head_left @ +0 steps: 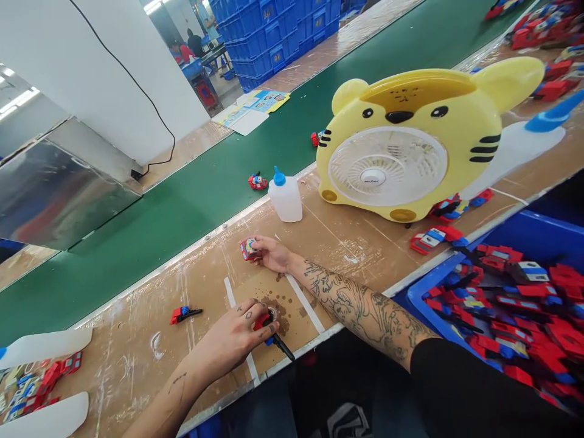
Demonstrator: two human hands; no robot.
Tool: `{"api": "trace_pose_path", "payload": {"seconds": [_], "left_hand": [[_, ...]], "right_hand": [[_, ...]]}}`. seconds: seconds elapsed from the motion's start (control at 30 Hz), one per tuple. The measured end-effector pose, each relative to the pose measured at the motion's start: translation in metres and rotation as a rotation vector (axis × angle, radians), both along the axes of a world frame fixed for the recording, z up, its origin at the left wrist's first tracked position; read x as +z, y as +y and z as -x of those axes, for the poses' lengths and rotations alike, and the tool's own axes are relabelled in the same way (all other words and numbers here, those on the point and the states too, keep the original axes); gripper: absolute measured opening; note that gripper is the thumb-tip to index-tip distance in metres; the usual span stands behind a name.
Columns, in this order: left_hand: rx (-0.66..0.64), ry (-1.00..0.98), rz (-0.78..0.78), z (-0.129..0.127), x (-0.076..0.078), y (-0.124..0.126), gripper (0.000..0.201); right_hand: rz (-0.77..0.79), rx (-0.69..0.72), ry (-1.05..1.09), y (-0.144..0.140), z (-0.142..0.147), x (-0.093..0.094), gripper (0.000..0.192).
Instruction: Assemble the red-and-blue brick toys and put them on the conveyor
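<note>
My left hand point(237, 331) is closed round a red and blue plastic toy part point(261, 322) with a long black piece pointing toward the bench edge. My fingers cover much of it, and dark wet spots point(285, 307) mark the board beside it. Farther forward, my right hand point(270, 252) pinches a small red toy vehicle point(249, 250) with white, blue and yellow details. A squeeze bottle point(286, 198) with a blue nozzle stands beyond that hand. To the left of my left hand lies a loose red and blue toy part point(183, 314) with a black rod.
A green conveyor belt point(191, 188) runs behind the bench, carrying a red toy point(258, 181). A yellow animal-faced fan point(406, 146) stands at right. Below it, a blue bin point(422, 301) holds many red toy parts. White bottles point(50, 347) and toy parts lie at far left.
</note>
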State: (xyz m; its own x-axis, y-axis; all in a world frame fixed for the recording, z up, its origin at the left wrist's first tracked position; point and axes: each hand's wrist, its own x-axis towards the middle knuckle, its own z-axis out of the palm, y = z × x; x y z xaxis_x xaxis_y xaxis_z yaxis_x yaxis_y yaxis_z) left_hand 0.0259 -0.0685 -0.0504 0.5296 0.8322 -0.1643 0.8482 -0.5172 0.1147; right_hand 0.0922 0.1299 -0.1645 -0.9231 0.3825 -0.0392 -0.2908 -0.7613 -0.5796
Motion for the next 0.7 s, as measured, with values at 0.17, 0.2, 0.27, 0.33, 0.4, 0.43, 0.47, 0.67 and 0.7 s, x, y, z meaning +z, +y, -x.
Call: {"api": "trace_pose_path", "payload": {"seconds": [0.17, 0.2, 0.27, 0.33, 0.4, 0.43, 0.47, 0.67, 0.7], "left_hand": [[0.283, -0.355, 0.059, 0.02, -0.011, -0.011, 0.043], [0.375, -0.47, 0.044, 0.026, -0.015, -0.012, 0.04], [0.599, -0.737, -0.019, 0.036, -0.028, -0.012, 0.034], [0.846, -1.029, -0.103, 0.042, -0.042, -0.005, 0.035], [1.048, -1.289, -0.207, 0.045, -0.057, 0.006, 0.041], [1.116, -1.39, -0.26, 0.045, -0.063, 0.012, 0.044], [1.16, -1.466, -0.307, 0.044, -0.069, 0.018, 0.046], [1.209, -1.612, -0.35, 0.042, -0.083, 0.046, 0.047], [1.212, -1.604, -0.343, 0.042, -0.084, 0.049, 0.047]], "right_hand": [[0.002, 0.002, 0.032, -0.003, -0.002, 0.002, 0.042], [0.012, 0.004, 0.03, -0.003, -0.002, 0.003, 0.044], [0.038, 0.008, 0.023, -0.005, -0.002, 0.004, 0.048], [0.054, 0.014, 0.022, -0.006, -0.003, 0.005, 0.045], [0.065, 0.016, 0.018, -0.005, -0.003, 0.004, 0.04], [0.07, 0.01, 0.013, -0.005, -0.002, 0.004, 0.039], [0.075, -0.001, 0.009, -0.004, -0.002, 0.004, 0.038], [0.041, -0.019, -0.002, -0.004, 0.001, 0.0, 0.041], [0.031, -0.023, -0.009, -0.005, 0.001, 0.0, 0.043]]}}
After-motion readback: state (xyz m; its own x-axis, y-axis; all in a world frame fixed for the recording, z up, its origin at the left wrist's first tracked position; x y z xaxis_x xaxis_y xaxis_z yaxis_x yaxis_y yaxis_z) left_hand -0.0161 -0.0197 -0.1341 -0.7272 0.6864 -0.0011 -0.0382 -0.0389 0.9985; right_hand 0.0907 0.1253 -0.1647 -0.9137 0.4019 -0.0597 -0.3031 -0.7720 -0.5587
